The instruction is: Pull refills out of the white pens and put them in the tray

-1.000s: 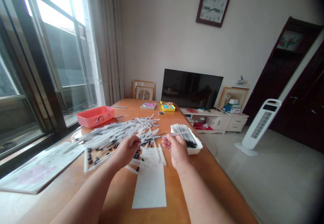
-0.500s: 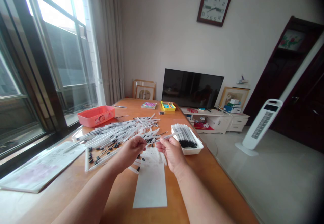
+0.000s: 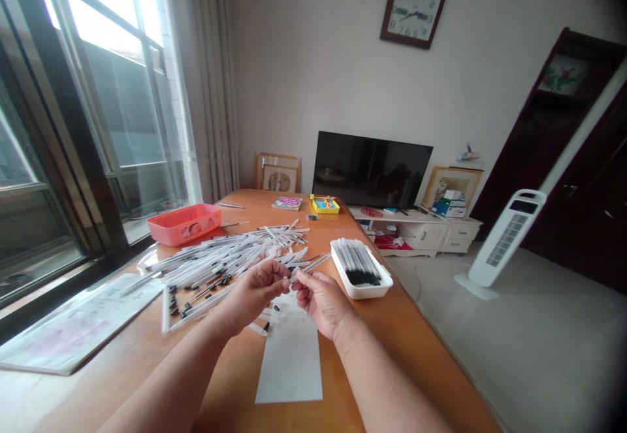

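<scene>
The person's right hand [image 3: 323, 299] pinches a clear pen tube [image 3: 317, 263], tilted toward two o'clock, seemingly so its near end sits by the left hand [image 3: 257, 292]. That hand's grip is narrow; from here I can't tell what is in it. Loose pens [image 3: 220, 256] spread at ten o'clock; at two, a white tray [image 3: 367, 292] keeps a row of pens [image 3: 361, 260] aligned.

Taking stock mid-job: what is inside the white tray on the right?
Inside the white tray, clear tubes lie side by side, their black ends toward the person. Anything beneath them is covered and cannot be seen.
</scene>
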Motion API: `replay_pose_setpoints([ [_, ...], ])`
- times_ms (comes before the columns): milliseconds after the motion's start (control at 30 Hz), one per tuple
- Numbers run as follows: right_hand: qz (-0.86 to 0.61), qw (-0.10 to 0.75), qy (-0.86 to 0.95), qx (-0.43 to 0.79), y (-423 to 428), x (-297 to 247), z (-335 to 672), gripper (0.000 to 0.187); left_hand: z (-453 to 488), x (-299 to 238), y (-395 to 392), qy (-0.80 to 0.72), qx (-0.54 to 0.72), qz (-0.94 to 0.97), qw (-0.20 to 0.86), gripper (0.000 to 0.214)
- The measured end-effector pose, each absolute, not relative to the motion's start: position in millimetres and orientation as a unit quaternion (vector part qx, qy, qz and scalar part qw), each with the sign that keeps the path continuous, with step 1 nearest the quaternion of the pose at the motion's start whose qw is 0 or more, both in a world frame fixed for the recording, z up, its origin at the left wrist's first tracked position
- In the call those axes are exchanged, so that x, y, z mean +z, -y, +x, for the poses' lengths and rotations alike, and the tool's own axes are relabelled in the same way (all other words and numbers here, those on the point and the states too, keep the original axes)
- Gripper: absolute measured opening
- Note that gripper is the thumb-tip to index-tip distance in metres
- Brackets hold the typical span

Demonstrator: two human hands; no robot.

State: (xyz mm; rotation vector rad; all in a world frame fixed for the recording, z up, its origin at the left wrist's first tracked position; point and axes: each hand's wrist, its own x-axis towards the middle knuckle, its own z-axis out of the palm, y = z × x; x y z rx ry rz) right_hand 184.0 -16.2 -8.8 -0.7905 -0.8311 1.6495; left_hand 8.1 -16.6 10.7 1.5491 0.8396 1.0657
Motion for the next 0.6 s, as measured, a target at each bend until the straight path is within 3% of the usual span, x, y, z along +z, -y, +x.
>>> replay_pose_setpoints([
  [167,-0.299,0.521,0.357,0.715,18,-7,184,0.035,11,2,13,-0.358,0.444,0.691,0.445,0.028],
  [400,-0.328,0.509,0.384,0.697,18,-10,182,0.041,9,-8,8,-0.451,0.409,0.767,0.204,0.028],
  [600,-0.345,0.514,0.386,0.684,16,-10,184,0.033,8,0,12,-0.447,0.407,0.764,0.227,0.026],
])
